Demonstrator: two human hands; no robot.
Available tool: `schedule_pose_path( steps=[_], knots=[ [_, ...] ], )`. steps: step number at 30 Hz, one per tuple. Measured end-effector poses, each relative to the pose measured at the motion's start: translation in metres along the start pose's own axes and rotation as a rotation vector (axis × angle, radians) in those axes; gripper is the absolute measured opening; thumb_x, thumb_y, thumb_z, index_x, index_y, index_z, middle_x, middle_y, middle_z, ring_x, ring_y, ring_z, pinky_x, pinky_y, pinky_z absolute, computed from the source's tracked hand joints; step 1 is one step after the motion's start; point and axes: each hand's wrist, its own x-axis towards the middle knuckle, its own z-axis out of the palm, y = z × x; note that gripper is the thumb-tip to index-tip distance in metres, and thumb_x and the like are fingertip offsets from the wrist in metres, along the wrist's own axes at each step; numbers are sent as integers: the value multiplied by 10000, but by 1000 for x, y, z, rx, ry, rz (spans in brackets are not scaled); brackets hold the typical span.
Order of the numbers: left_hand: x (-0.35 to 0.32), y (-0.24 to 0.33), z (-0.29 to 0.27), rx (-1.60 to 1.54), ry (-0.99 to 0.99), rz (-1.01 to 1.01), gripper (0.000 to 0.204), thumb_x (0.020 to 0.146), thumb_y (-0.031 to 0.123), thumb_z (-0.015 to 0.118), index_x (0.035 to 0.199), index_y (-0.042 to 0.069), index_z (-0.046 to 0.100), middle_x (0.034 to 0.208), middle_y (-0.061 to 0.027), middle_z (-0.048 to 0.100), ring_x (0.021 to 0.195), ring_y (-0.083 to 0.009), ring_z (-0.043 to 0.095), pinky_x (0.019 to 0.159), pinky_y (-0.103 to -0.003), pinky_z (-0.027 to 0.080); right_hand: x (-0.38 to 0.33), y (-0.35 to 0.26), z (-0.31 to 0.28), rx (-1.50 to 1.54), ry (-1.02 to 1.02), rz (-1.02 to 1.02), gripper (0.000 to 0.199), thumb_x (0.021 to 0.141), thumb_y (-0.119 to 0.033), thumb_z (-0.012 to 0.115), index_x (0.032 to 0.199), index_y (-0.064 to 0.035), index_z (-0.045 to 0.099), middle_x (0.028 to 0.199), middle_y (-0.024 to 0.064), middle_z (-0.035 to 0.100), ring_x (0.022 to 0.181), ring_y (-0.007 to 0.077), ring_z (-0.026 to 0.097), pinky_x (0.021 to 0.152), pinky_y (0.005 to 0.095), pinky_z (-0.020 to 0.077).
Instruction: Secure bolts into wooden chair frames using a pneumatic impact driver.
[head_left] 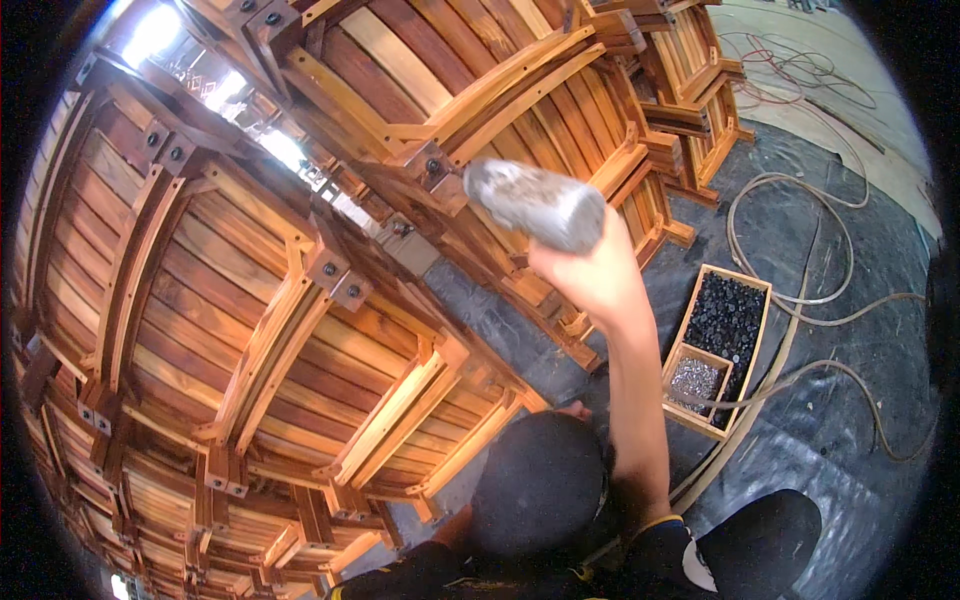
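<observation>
One hand is all I see clearly: my right hand (590,270), raised at upper centre of the frame, its fingers wrapped around a grey tool (535,203) whose blurred head points at a dark metal bracket (432,168) on the stacked wooden chairs (250,300). My left hand (574,409) barely shows at lower centre; I cannot tell how its fingers sit. At right, on the floor, a wooden tray (757,330) holds black and silver screws, with hoses (800,300) looped beside it.

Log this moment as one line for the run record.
right hand: raised, gripping grey tool | tool: at black fitting on stacked wooden frames | left hand: not in view | floor: tray of black parts
</observation>
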Motion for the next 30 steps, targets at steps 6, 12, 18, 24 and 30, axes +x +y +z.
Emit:
schedule_pose_path(
  steps=[6, 12, 18, 24, 30],
  knots=[
    [-33, 122, 60, -245, -12, 305, 293, 918, 358, 501, 878, 68, 516, 559, 62, 347, 438, -62, 303, 384, -203, 239, -68, 0, -29, 33, 47, 67, 390, 639, 57, 613, 1027, 28, 583, 845, 26, 618, 754, 73, 558, 657, 222, 448],
    [-30, 184, 106, -333, -87, 639, 273, 941, 325, 469, 850, 70, 507, 584, 54, 346, 448, -40, 291, 378, -185, 231, -92, 18, -29, -1, 93, 211, 199, 637, 15, 638, 833, 22, 606, 745, 12, 619, 683, 70, 550, 625, 229, 448],
    [-17, 186, 127, -351, 6, 822, 284, 945, 303, 473, 814, 54, 508, 542, 54, 336, 393, -29, 257, 354, -188, 198, -112, 31, -30, -34, 98, 253, 353, 618, 91, 562, 959, 9, 596, 801, 32, 612, 691, 109, 564, 596, 236, 458],
    [-17, 178, 121, -218, -169, 751, 278, 952, 280, 461, 807, 43, 492, 541, 52, 328, 400, -30, 271, 364, -182, 210, -127, 34, -38, 25, 212, 402, 273, 617, 66, 578, 884, 20, 610, 784, 36, 626, 713, 106, 575, 640, 243, 458],
    [-20, 170, 113, -151, -281, 664, 262, 948, 266, 465, 972, 16, 538, 567, 51, 339, 434, -40, 293, 390, -182, 256, -132, 52, -43, 65, 239, 411, 309, 612, 76, 558, 913, 26, 603, 802, 43, 626, 728, 118, 578, 651, 245, 456]
  ],
)
